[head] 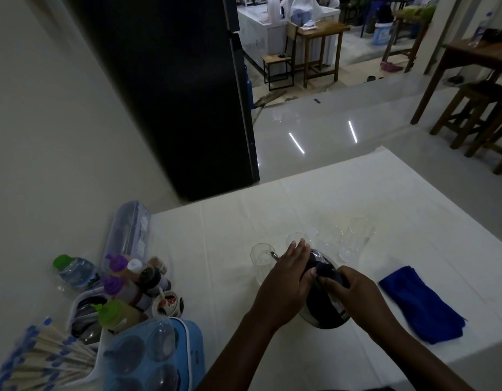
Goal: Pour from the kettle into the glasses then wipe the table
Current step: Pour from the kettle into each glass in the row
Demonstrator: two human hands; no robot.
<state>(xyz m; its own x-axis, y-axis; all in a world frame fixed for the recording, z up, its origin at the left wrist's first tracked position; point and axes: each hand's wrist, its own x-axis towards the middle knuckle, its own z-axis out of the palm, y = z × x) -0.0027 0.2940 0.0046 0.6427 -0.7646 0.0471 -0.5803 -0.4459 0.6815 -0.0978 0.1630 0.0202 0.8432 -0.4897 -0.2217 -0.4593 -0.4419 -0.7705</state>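
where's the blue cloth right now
In the head view the blue cloth lies on the table, right side, just right of the kettle.

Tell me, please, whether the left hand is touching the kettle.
Touching. The head view shows the left hand laid flat across the top of the kettle, fingers straight, no gap visible.

Left hand (pixel 286 275) flat with fingers straight, right hand (pixel 354 289) beside it curled in a grip
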